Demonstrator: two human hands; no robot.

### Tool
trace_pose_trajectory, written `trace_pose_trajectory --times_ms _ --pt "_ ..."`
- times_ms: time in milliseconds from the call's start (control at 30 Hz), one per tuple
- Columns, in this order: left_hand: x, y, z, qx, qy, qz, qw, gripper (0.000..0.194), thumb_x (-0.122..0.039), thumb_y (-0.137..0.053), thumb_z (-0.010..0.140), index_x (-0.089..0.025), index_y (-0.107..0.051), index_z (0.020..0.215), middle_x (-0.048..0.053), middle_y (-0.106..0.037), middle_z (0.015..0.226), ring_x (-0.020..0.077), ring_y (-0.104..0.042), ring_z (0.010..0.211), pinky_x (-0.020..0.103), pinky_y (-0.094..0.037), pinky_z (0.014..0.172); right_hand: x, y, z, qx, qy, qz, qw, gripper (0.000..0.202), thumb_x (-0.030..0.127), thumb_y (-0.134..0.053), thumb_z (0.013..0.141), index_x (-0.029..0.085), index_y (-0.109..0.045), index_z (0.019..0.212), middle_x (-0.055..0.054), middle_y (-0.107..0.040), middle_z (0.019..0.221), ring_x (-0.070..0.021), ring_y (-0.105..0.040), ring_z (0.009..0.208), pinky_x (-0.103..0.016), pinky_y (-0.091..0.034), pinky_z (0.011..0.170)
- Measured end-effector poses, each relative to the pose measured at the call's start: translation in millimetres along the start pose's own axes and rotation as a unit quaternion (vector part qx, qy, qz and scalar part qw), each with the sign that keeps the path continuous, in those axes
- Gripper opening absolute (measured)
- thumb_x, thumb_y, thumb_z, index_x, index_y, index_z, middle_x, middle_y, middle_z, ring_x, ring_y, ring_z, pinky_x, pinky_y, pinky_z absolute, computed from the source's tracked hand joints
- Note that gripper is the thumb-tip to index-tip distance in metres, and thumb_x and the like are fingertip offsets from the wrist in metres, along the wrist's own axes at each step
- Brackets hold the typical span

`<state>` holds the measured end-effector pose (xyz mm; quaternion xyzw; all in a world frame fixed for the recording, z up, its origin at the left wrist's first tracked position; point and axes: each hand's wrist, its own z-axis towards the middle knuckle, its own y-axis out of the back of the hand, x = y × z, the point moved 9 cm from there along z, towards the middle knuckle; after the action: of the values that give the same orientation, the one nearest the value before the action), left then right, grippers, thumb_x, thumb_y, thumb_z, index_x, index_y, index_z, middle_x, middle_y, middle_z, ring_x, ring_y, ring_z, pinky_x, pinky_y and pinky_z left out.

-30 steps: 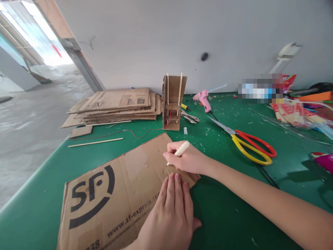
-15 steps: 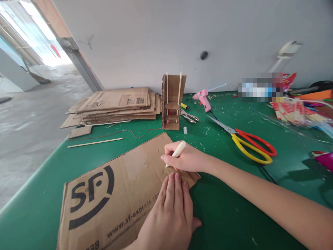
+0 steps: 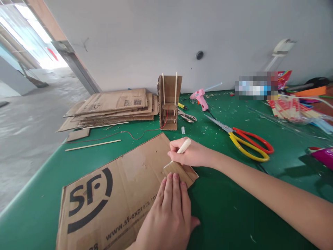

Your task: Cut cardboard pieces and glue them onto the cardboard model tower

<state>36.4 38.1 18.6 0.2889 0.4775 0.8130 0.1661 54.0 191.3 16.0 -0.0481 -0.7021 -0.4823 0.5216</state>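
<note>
My left hand [image 3: 169,211] lies flat on a large cardboard sheet [image 3: 130,177] printed with a black SF logo, its fingers stretched out and side by side. Just beyond those fingertips, my right hand [image 3: 191,152] grips a white marker pen [image 3: 184,146] whose tip points down to the sheet. A short white line [image 3: 168,164] shows on the cardboard by the tip. Partly under my left fingertips is a darker brown patch [image 3: 179,169]; I cannot tell whether it is a separate piece.
Behind the sheet stand a stack of cardboard [image 3: 111,104] and a cardboard structure with sticks [image 3: 170,100]. A red wire [image 3: 135,138] and wooden stick [image 3: 93,145] lie left. To the right are pliers [image 3: 188,117], a pink glue gun [image 3: 201,99], and scissors [image 3: 249,144].
My right hand has moved a little right with the marker, and a white line now shows at its tip. My left hand stays flat on the sheet. The view has shifted slightly.
</note>
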Motion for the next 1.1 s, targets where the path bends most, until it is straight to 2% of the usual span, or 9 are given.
trace_pose_trajectory --times_ms 133,200,300,367,433,667,767,867,1100 --pt "2.2 2.2 1.0 -0.009 0.010 -0.006 1.000 0.055 -0.049 -0.047 0.091 -0.001 -0.061 0.116 0.023 -0.064 0.119 0.0342 -0.060 0.114 0.040 -0.053 0.092 -0.7 3.2 -1.4 -0.013 0.001 0.019 1.000 0.027 0.026 -0.054 0.081 0.019 -0.042 0.058 0.006 -0.043 0.053 -0.0070 -0.038 0.050 -0.022 -0.026 0.046" --pt "2.8 3.2 1.2 -0.007 0.007 -0.004 1.000 0.054 -0.047 -0.046 0.092 -0.001 -0.061 0.116 0.023 -0.064 0.119 0.0337 -0.061 0.113 0.040 -0.053 0.092 -4.4 2.4 -1.9 -0.018 -0.014 0.082 0.996 0.027 0.029 -0.053 0.084 0.019 -0.043 0.060 0.007 -0.045 0.049 -0.0066 -0.040 0.045 -0.021 -0.028 0.043" --pt "1.5 6.4 1.3 -0.016 -0.007 -0.004 1.000 0.045 -0.039 -0.045 0.093 -0.003 -0.061 0.115 0.021 -0.066 0.117 0.0320 -0.063 0.111 0.041 -0.052 0.092 -17.1 5.2 -3.3 -0.068 -0.042 0.244 0.966 0.030 0.037 -0.050 0.088 0.021 -0.043 0.065 0.009 -0.043 0.042 -0.0062 -0.038 0.036 -0.020 -0.028 0.037" --pt "-5.2 13.9 0.9 -0.055 -0.046 -0.018 0.997 0.033 -0.029 -0.048 0.091 -0.007 -0.063 0.111 0.016 -0.069 0.114 0.0298 -0.065 0.107 0.041 -0.052 0.092 -26.1 8.4 -4.7 -0.112 -0.048 0.319 0.940 0.030 0.039 -0.051 0.088 0.021 -0.043 0.065 0.010 -0.042 0.040 -0.0057 -0.035 0.034 -0.019 -0.025 0.034" --pt "-12.8 22.9 -0.3 -0.100 -0.091 -0.037 0.990 0.023 -0.020 -0.050 0.088 -0.012 -0.066 0.103 0.010 -0.071 0.110 0.0267 -0.067 0.101 0.040 -0.052 0.091 -31.7 9.3 -5.4 -0.133 -0.049 0.348 0.927 0.029 0.038 -0.053 0.087 0.020 -0.045 0.066 0.010 -0.043 0.040 -0.0055 -0.035 0.034 -0.018 -0.024 0.033" --pt "-18.3 29.3 1.1 -0.099 -0.154 -0.050 0.982 0.018 -0.021 -0.053 0.088 -0.017 -0.067 0.100 0.005 -0.073 0.105 0.0224 -0.068 0.098 0.038 -0.054 0.089 -18.4 6.0 -10.1 -0.109 -0.017 0.302 0.947 0.026 0.037 -0.058 0.085 0.020 -0.047 0.069 0.008 -0.049 0.046 -0.0058 -0.041 0.038 -0.018 -0.031 0.037" --pt "-22.4 30.9 -1.9 -0.099 -0.193 -0.052 0.975 0.018 -0.024 -0.053 0.090 -0.019 -0.067 0.102 0.004 -0.073 0.106 0.0215 -0.067 0.100 0.038 -0.054 0.089 -7.1 -5.2 -14.0 -0.055 -0.015 0.238 0.970 0.021 0.035 -0.061 0.083 0.020 -0.049 0.074 0.006 -0.055 0.053 -0.0074 -0.049 0.043 -0.018 -0.034 0.040" --pt "-22.8 29.1 -2.9 -0.087 -0.200 -0.053 0.974 0.021 -0.024 -0.052 0.091 -0.020 -0.066 0.105 0.003 -0.072 0.108 0.0209 -0.066 0.102 0.038 -0.053 0.089 -0.2 -15.4 -15.4 -0.014 -0.011 0.175 0.984 0.024 0.035 -0.064 0.080 0.019 -0.050 0.070 0.003 -0.059 0.056 -0.0083 -0.053 0.046 -0.018 -0.035 0.042" --pt "-22.8 27.6 -2.8 -0.082 -0.194 -0.064 0.975 0.020 -0.023 -0.052 0.091 -0.018 -0.066 0.105 0.005 -0.072 0.108 0.0222 -0.067 0.101 0.038 -0.054 0.089 0.5 -18.6 -12.1 -0.019 -0.002 0.149 0.989 0.026 0.036 -0.059 0.085 0.019 -0.048 0.067 0.004 -0.058 0.053 -0.0073 -0.051 0.043 -0.019 -0.035 0.043"
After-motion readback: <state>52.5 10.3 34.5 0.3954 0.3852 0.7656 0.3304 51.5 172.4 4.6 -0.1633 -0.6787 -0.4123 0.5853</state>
